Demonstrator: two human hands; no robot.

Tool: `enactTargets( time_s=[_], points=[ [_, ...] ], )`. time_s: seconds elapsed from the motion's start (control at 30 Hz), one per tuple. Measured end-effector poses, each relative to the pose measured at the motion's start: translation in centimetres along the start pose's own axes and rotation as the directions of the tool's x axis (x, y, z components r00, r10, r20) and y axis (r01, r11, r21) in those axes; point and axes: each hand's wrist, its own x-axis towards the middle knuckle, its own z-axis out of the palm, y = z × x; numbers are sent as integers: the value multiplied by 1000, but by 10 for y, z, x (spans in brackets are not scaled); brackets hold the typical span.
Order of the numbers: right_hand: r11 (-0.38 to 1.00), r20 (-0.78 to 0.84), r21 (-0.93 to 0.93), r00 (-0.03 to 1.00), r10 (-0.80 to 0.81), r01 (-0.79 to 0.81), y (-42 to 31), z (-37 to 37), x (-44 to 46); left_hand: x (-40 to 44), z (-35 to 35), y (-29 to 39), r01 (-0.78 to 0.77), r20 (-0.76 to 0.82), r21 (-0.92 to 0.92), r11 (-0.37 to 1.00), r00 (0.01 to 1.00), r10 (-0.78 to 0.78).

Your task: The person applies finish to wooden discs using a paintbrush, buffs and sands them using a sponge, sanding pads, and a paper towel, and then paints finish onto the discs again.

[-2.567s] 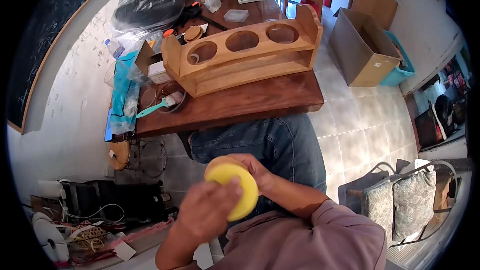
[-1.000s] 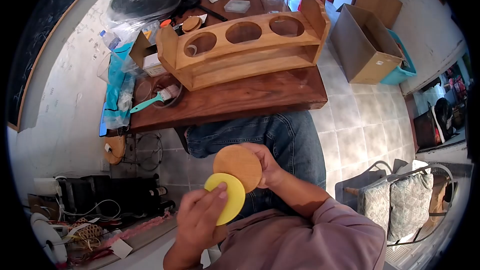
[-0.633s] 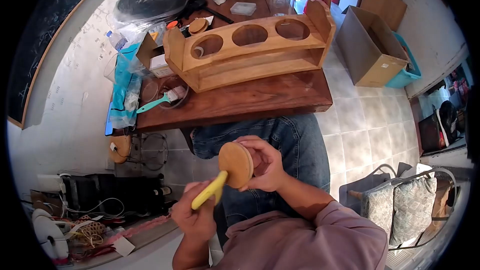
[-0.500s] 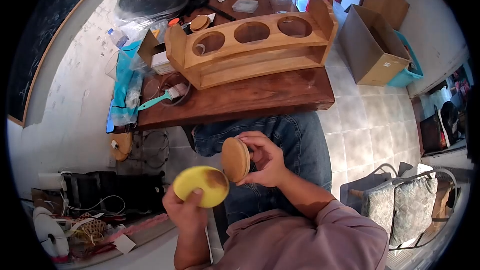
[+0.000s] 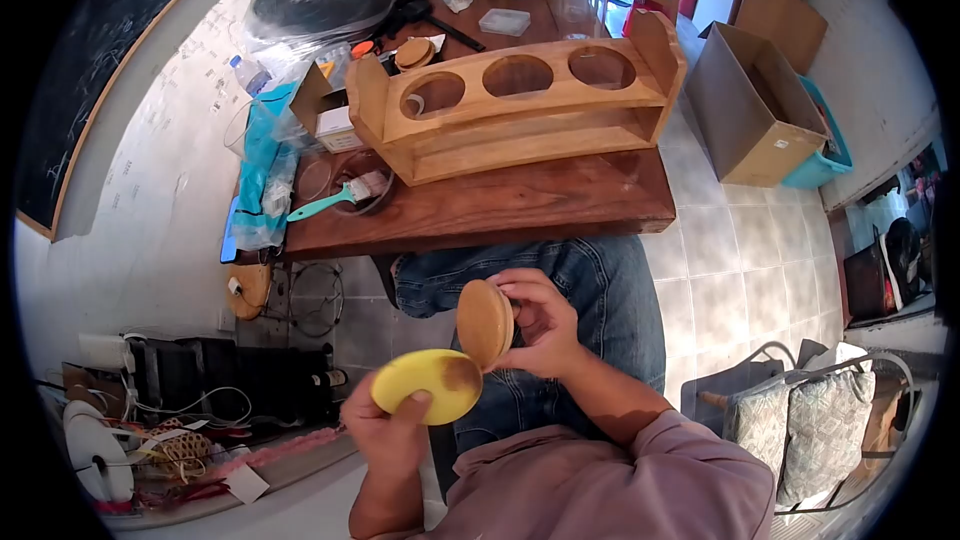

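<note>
1. Yellow pad [image 5: 425,380], in my head view, was pinched in my left hand [image 5: 388,427], nearer me than the wooden rack [image 5: 520,110].
2. My right hand [image 5: 545,328] held the wooden disc [image 5: 484,323] from behind, also this side of the rack; whether pad and disc touched, I couldn't tell.
3. Loosened fingers, I judged, could drop the disc; the pad's brown smudge [image 5: 460,375], brushing my jeans [image 5: 612,330], could stain them.

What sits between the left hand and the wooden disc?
In the head view, the yellow pad, gripped by the left hand; its dark-stained end is nearest the wooden disc.
</note>
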Motion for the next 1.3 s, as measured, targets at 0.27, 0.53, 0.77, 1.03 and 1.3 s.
enactTargets(
  time_s=[0.27,0.53,0.77,1.03,1.3],
  points=[
    [984,-94,140,988,126,-112,3,-10,-6,43,-27,11,-78,-263,-102,992,964,49],
    [934,-183,288,945,270,-211,5,-18,-10,144,-155,-89,-98,-454,225,969,870,194],
    [920,-196,340,943,270,-192,3,-22,-8,212,-119,-60,-31,-292,305,952,948,124],
    [838,-184,516,932,311,-178,-9,-41,5,110,-89,19,-444,-204,132,886,863,463],
    [826,-193,560,959,207,-66,-25,-52,16,112,66,74,-765,647,321,558,607,460]
  ],
)
